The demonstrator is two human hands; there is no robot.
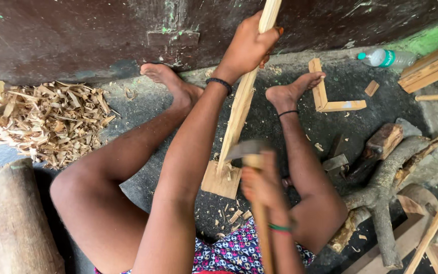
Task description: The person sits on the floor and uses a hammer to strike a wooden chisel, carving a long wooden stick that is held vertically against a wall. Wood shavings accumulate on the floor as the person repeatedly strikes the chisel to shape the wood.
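Note:
My left hand (249,45) grips the upper part of a long pale wooden slat (239,109) that stands nearly upright, its lower end resting on a small flat wooden block (218,183) on the ground between my legs. My right hand (262,185) is closed around the wooden handle of a small hatchet (247,150), whose grey metal head sits just beside the slat's lower end. The hatchet is blurred. Small chips (235,215) lie around the block.
A heap of wood shavings (46,122) lies at the left, with a thick log (13,218) below it. Branch pieces (381,193), an L-shaped wooden piece (325,99), stacked slats (432,66) and a plastic bottle (386,58) are at the right. A dark wall (77,35) runs behind.

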